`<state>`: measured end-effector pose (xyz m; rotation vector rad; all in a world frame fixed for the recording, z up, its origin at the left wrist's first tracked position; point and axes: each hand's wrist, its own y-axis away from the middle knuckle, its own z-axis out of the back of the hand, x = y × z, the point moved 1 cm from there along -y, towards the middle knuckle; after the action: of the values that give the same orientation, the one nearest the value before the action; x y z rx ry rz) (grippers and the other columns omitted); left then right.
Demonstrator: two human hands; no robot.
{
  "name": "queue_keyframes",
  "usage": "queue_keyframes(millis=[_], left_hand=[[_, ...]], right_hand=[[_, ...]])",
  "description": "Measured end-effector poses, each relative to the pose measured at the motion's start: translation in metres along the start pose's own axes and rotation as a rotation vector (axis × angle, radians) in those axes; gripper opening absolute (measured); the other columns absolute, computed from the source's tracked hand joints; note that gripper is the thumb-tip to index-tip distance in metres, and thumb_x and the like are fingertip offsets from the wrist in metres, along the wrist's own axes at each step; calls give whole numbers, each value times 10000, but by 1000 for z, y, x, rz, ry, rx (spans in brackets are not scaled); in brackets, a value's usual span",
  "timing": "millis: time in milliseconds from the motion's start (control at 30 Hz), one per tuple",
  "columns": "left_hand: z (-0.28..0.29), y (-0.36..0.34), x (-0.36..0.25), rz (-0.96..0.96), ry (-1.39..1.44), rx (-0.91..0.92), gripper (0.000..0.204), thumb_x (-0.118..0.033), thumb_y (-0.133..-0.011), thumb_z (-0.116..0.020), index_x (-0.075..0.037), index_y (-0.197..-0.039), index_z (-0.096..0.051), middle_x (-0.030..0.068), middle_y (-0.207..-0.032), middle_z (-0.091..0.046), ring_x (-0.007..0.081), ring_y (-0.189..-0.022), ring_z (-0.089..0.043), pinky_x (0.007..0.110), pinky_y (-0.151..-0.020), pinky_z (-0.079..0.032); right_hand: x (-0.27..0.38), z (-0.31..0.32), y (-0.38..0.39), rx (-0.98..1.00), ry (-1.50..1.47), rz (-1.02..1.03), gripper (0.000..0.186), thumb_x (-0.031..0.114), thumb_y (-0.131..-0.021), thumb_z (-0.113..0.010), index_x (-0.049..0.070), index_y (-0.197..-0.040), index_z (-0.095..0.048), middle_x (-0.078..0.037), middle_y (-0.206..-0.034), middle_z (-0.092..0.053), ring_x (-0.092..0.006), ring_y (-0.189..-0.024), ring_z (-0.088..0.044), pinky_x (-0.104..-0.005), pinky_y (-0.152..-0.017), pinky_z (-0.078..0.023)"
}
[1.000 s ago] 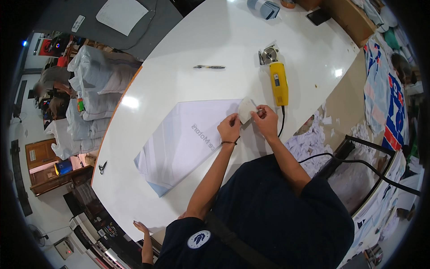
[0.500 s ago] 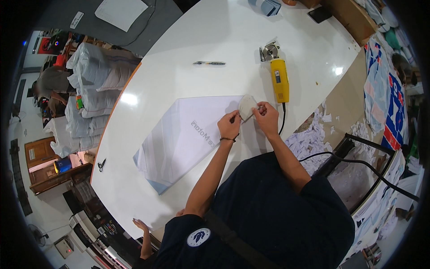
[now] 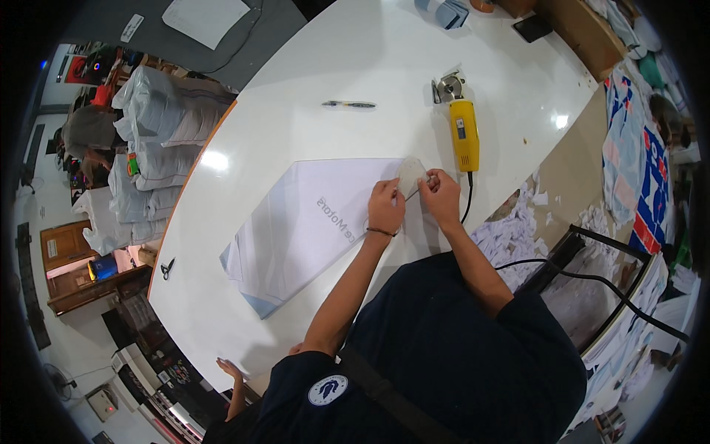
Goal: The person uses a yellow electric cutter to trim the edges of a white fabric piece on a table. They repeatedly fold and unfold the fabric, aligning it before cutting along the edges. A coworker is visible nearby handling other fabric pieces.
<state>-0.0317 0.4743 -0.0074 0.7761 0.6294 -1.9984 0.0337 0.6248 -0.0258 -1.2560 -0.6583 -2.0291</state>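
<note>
A folded, pale white-and-blue sheet of fabric (image 3: 325, 214) with dark print lies on the white table, its right corner by my hands. Over that corner sits a small greyish, round-edged flat piece (image 3: 410, 172); its exact kind I cannot make out. With fingertips pinched together, my left hand (image 3: 386, 209) holds the piece's lower left edge. My right hand (image 3: 441, 196) pinches its right side between thumb and fingers. A yellow electric rotary cutter (image 3: 464, 133) rests just beyond my right hand, blade end away from me.
A pen (image 3: 349, 105) lies at mid-table, and scissors (image 3: 167, 269) near the left edge. At the far side are folded blue-grey cloth (image 3: 442, 12) and a phone (image 3: 532, 28). Another person's hand (image 3: 231, 368) is at lower left. Scraps (image 3: 510, 233) and the cutter's cable (image 3: 584, 271) lie right.
My left hand has turned and closed up slightly, shifting right along the greyish piece. My right hand stays nearly in place. The whole view has shifted a little.
</note>
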Motion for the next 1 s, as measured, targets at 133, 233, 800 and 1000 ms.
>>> queue_keyframes(millis=[133, 233, 800, 1000], left_hand=[[-13, 2, -6, -325, -171, 177, 290, -37, -824, -621, 19, -1108, -639, 160, -1148, -593, 340, -1105, -569, 395, -890, -537], [-12, 4, -13, -306, -239, 227, 321, -37, -800, -629, 47, -1109, -618, 160, -1130, -593, 340, -1092, -573, 403, -911, -531], [-40, 23, -21, -261, -388, 194, 477, -109, -860, -598, 131, -1258, -492, 252, -1242, -503, 380, -1225, -497, 410, -994, -510], [-59, 27, -24, -201, -569, 203, 589, -231, -885, -606, 138, -1320, -459, 289, -1304, -492, 407, -1245, -479, 419, -1054, -451]], right_hand=[[11, 2, -2, 36, 0, -30, 266, 168, -821, -750, -6, -1013, -687, -121, -726, -633, -228, -637, -615, -355, -624, -496], [28, 2, -18, 33, 70, 73, 258, 179, -830, -745, 17, -1024, -694, -123, -775, -635, -243, -684, -631, -362, -652, -503], [109, -143, -182, 601, 926, 573, 345, 321, -897, -734, 22, -1014, -606, -170, -985, -675, -315, -870, -687, -446, -775, -570], [167, -74, -128, 1019, 290, 149, 284, 300, -945, -622, 19, -991, -616, -159, -782, -687, -274, -713, -683, -376, -675, -556]])
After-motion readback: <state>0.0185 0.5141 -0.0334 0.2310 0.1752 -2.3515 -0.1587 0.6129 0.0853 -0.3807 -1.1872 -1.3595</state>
